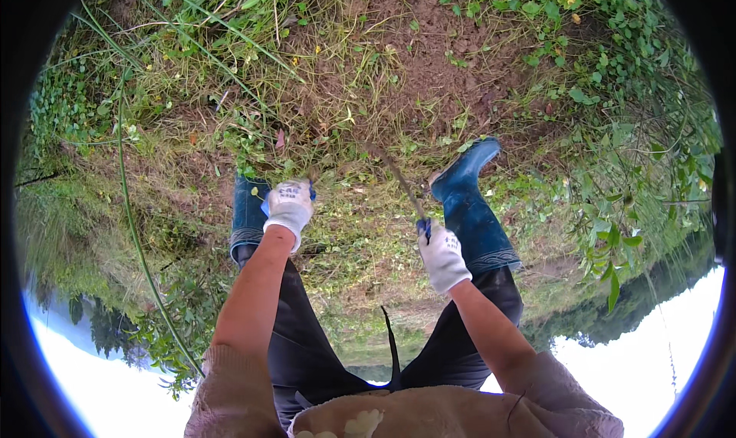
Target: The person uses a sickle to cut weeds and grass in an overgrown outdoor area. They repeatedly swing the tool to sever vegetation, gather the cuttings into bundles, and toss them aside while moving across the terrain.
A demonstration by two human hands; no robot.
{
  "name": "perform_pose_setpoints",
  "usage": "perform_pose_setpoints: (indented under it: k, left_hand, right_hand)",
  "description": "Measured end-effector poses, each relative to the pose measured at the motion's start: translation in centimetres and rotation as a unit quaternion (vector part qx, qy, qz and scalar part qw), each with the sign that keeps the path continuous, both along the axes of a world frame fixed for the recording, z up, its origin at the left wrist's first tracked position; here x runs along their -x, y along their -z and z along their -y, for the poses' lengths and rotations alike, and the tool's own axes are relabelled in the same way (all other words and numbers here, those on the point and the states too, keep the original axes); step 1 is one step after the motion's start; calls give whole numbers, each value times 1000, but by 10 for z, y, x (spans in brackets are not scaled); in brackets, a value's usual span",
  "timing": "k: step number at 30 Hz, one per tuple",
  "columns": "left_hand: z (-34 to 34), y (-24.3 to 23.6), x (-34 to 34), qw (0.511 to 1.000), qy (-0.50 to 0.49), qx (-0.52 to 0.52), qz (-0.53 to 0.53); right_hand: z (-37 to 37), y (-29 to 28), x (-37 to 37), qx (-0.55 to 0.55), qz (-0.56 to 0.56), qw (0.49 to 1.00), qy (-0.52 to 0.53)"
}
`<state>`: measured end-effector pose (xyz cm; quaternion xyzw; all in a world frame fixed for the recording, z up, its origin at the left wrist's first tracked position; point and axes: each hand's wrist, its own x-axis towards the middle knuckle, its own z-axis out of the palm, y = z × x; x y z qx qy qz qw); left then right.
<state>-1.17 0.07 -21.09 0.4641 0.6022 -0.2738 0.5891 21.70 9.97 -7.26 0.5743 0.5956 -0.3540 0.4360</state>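
My right hand, in a white glove with blue at the fingers, is closed round the near end of a long, narrow, brownish sickle-like tool. Its far end reaches up and left, down among cut stems and grass, where the tip blends into the ground. My left hand, gloved the same way, is curled beside my left boot, just above the weeds. Its fingers point away and are mostly hidden, so whatever they grip cannot be made out.
Blue rubber boots stand wide apart on trampled weeds. Ahead lies bare reddish-brown soil. Leafy plants grow thick at the right, and tall green stalks arch along the left side.
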Motion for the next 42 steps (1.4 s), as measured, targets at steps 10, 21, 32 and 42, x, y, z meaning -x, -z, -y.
perform_pose_setpoints:
  k: [10, 21, 32, 42]
  left_hand:
    - [8, 37, 39, 943, -275, 20, -188]
    - [19, 73, 78, 827, -510, 33, -236]
    - [52, -28, 297, 870, -341, -128, -332]
    - [0, -162, 345, 925, -188, -73, -320]
  right_hand:
    - [50, 24, -7, 80, 46, 988, 121]
    - [76, 28, 121, 140, -191, 953, 191]
    - [29, -50, 122, -28, -216, 937, 274]
    - [-60, -109, 108, -234, -254, 888, 303]
